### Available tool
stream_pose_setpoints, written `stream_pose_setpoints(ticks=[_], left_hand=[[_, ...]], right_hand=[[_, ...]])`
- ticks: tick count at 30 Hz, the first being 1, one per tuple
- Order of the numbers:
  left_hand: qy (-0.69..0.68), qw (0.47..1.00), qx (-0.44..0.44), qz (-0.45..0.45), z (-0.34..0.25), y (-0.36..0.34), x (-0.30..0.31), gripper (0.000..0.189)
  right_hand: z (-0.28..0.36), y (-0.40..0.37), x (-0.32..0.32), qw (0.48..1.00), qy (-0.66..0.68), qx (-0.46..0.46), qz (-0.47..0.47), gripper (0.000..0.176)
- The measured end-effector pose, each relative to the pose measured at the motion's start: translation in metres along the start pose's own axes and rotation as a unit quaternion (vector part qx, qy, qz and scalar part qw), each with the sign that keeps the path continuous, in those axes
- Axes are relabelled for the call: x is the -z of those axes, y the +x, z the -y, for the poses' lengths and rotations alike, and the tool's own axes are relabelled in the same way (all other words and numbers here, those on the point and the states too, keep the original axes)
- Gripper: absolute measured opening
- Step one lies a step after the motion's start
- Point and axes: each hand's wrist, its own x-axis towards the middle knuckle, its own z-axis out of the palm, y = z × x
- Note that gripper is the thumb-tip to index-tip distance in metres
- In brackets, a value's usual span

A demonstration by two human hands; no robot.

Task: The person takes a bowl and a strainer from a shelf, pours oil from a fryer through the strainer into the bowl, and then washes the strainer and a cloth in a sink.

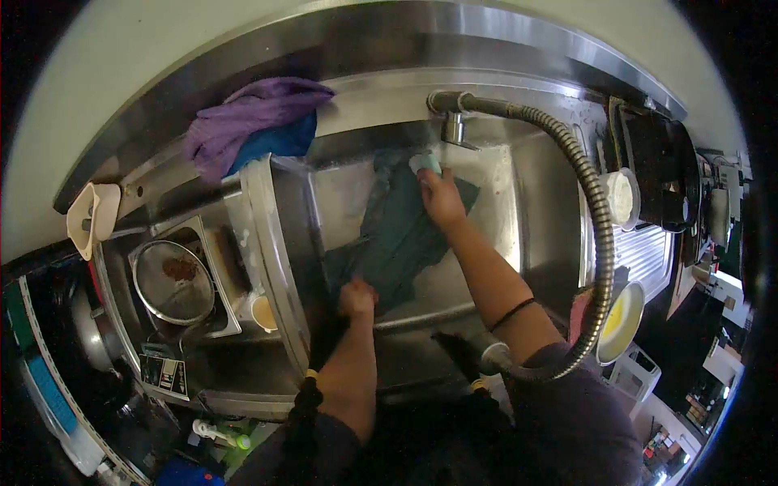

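A wet dark green cloth (pixel 405 235) lies spread over the bottom of the steel sink basin (pixel 490 275). My right hand (pixel 442 198) is closed round a pale green-white bar (pixel 425 164) that looks like soap, pressed on the cloth's far part. Near the basin's front left, my left hand (pixel 357 298) is closed on the near edge of the cloth. Its fingertips are partly hidden.
A faucet (pixel 455 130) stands behind the basin, and its ribbed hose (pixel 596 186) loops round the right side. Purple cloth (pixel 259 109) and blue cloth (pixel 279 142) hang at the back left. The left basin holds a strainer (pixel 174 283) and a cup (pixel 264 313). Bowls (pixel 634 304) stand right.
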Motion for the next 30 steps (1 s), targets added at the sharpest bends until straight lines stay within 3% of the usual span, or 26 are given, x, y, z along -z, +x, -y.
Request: stream_pose_setpoints(ticks=[2,6,9,11,13,14,16,18,20,21,23,25,26,27,28,29,30], left_hand=[[0.061,0.989,-0.132,-0.014,-0.049,0.014,-0.007,0.061],[-0.114,0.983,0.102,0.104,-0.049,0.063,0.0,0.064],[-0.159,0.94,0.237,0.188,0.012,0.054,0.022,0.072],[-0.156,0.936,0.241,0.204,0.053,0.047,0.015,0.078],[-0.168,0.925,0.276,0.202,0.026,0.027,0.02,0.08],[-0.175,0.917,0.295,0.202,0.01,0.015,0.021,0.081],[-0.17,0.938,0.247,0.175,0.037,0.022,0.015,0.08],[-0.157,0.953,0.221,0.138,0.033,0.016,0.01,0.079],[-0.132,0.964,0.216,0.086,-0.011,-0.005,0.016,0.079],[-0.145,0.964,0.207,0.082,-0.004,0.002,0.014,0.079],[-0.166,0.964,0.193,0.075,0.028,0.013,0.011,0.08],[-0.121,0.973,0.175,0.084,0.001,-0.003,0.017,0.081],[-0.103,0.977,0.163,0.089,-0.014,-0.006,0.017,0.082],[-0.143,0.949,0.241,0.144,0.003,0.011,0.016,0.083],[-0.182,0.909,0.318,0.198,0.04,0.04,0.017,0.085],[-0.216,0.859,0.391,0.251,0.061,0.056,0.015,0.086],[-0.212,0.877,0.373,0.215,0.044,0.045,0.016,0.08]], right_hand=[[-0.005,-0.001,0.0,1.0,0.007,0.013,-0.004,0.029],[-0.035,-0.022,-0.011,0.995,-0.056,0.078,0.011,0.031],[-0.037,-0.069,0.012,0.978,0.205,-0.046,0.015,0.036],[-0.007,-0.084,0.04,0.937,0.295,-0.168,0.077,0.034],[0.002,-0.098,0.037,0.953,0.229,-0.126,0.154,0.034],[0.004,-0.11,0.016,0.973,0.133,-0.017,0.185,0.036],[0.057,-0.127,-0.002,0.922,-0.062,0.076,0.375,0.046],[0.086,-0.122,0.001,0.906,-0.047,0.07,0.416,0.047],[0.05,-0.103,-0.026,0.905,-0.088,0.112,0.401,0.039],[-0.003,-0.074,-0.042,0.907,-0.14,0.155,0.366,0.038],[-0.007,0.01,0.013,0.929,-0.176,-0.023,0.326,0.034],[-0.014,0.015,0.022,0.971,-0.071,-0.136,0.185,0.036],[-0.021,0.006,0.01,0.977,-0.075,-0.088,0.179,0.038],[-0.03,-0.003,-0.003,0.981,-0.08,-0.04,0.172,0.039],[-0.037,-0.046,-0.036,0.956,-0.139,0.106,0.235,0.041],[0.005,-0.093,-0.043,0.965,-0.154,0.175,0.122,0.039],[0.033,-0.103,-0.028,0.971,-0.132,0.146,0.132,0.039]])
